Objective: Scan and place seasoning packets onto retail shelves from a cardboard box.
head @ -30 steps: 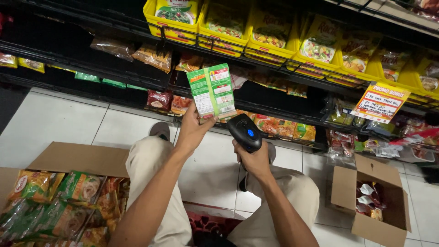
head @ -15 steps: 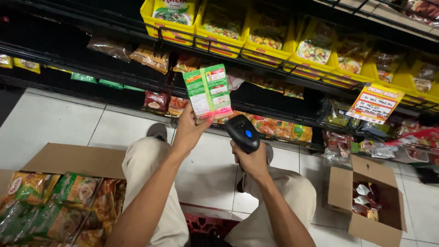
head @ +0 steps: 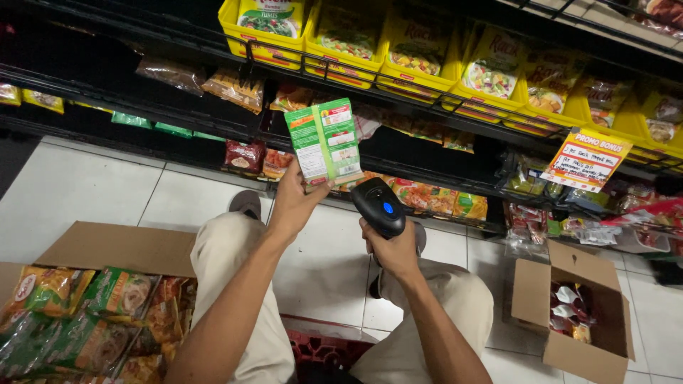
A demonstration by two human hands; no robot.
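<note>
Hands first: the left hand (head: 293,206) is raised in front of the shelf, thumb and fingers closed on the bottom edge of a pair of flat green packets (head: 325,142), which stand upright with their printed backs toward the camera. The right hand (head: 393,250) is wrapped shut around the grip of a black handheld scanner (head: 379,206), whose head, with a small blue light, sits just below and right of the packets, close but apart from them.

The packets look light, thin and flexible, likely a slick film that bends if pinched at one corner; a hold along the lower seam, as here, should keep the faces flat and readable. The scanner looks rigid and compact, best held by its handle.

Beyond the hands, the person's knees in beige trousers frame a white tiled floor (head: 85,188). An open cardboard box (head: 114,249) at lower left is full of similar green and orange packets; a smaller box (head: 530,295) at right holds a few sachets. Yellow display trays (head: 267,50) line the dark shelf above, beside an orange promotion card (head: 585,160).
</note>
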